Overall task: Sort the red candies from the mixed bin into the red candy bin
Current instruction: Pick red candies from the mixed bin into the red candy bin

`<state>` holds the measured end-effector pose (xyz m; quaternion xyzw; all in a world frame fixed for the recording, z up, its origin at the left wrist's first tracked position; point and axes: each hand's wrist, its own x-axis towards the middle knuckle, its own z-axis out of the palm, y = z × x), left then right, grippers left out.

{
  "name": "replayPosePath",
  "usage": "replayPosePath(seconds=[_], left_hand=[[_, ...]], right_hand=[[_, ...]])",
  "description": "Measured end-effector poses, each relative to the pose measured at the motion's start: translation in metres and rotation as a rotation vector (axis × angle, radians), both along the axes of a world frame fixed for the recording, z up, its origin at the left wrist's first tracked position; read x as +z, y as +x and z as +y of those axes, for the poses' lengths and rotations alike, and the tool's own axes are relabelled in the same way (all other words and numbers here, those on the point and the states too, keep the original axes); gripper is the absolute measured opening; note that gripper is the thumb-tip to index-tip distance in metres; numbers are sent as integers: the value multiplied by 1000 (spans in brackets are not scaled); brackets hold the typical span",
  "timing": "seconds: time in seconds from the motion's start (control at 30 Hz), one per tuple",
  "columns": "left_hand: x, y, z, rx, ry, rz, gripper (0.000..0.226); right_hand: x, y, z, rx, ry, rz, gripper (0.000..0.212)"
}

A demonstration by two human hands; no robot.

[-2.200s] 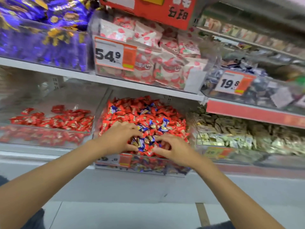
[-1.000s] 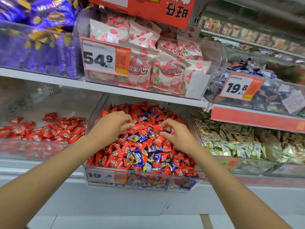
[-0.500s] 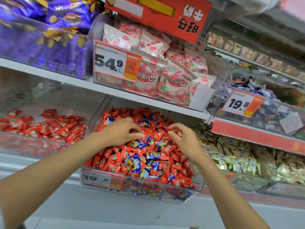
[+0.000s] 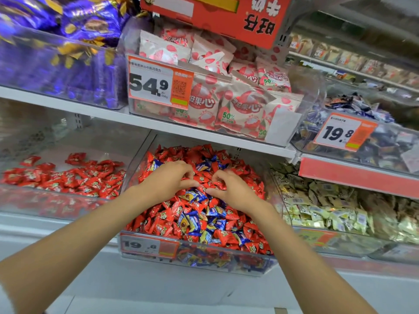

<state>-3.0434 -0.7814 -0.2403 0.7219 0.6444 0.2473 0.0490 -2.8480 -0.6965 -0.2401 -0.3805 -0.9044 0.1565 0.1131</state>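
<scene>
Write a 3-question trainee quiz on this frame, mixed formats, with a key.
1. True or false: the left hand and the right hand are both in the mixed bin.
2. Multiple choice: where is the red candy bin relative to the mixed bin? A) beside it, on the person's left. B) beside it, on the person's right. C) on the shelf above.
3. Fill in: besides red candies, the mixed bin holds ___ ones.

Key: 1 true; 2 A; 3 blue, meaning the blue candies.
</scene>
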Motion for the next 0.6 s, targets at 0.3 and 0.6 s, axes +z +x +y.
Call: replayPosePath(seconds=[0.3, 0.6], left_hand=[[2, 5, 9, -23, 92, -126, 22], [-1, 10, 23, -52, -189, 40, 32]], right_hand=[[30, 34, -8, -65, -64, 319, 11], [27, 60, -11, -147, -53, 314, 11]])
